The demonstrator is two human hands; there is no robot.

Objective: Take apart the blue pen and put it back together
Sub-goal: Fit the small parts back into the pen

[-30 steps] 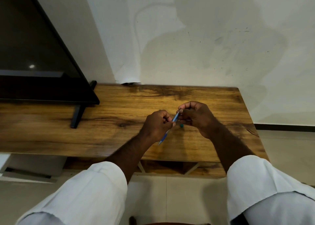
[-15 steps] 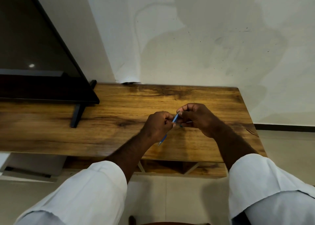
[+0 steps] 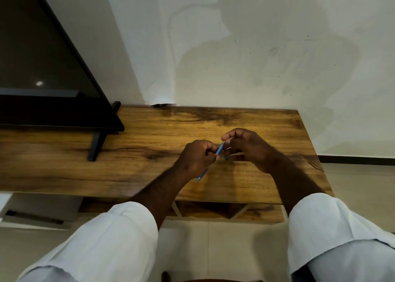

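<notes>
Over the long brown wooden table (image 3: 64, 153), two hands work a slim blue plastic pen (image 3: 220, 149).

Beside a black flat screen (image 3: 42, 68) on its stand, the left hand (image 3: 197, 157) is curled round the pen's middle, tip poking out below its fingers toward the person. The right hand (image 3: 245, 147) pinches the upper end between thumb and fingertips. A small green bit (image 3: 227, 157) sits just under those fingers. I'd guess the job is midway; whether parts are coming off or going on, I cannot tell.
</notes>
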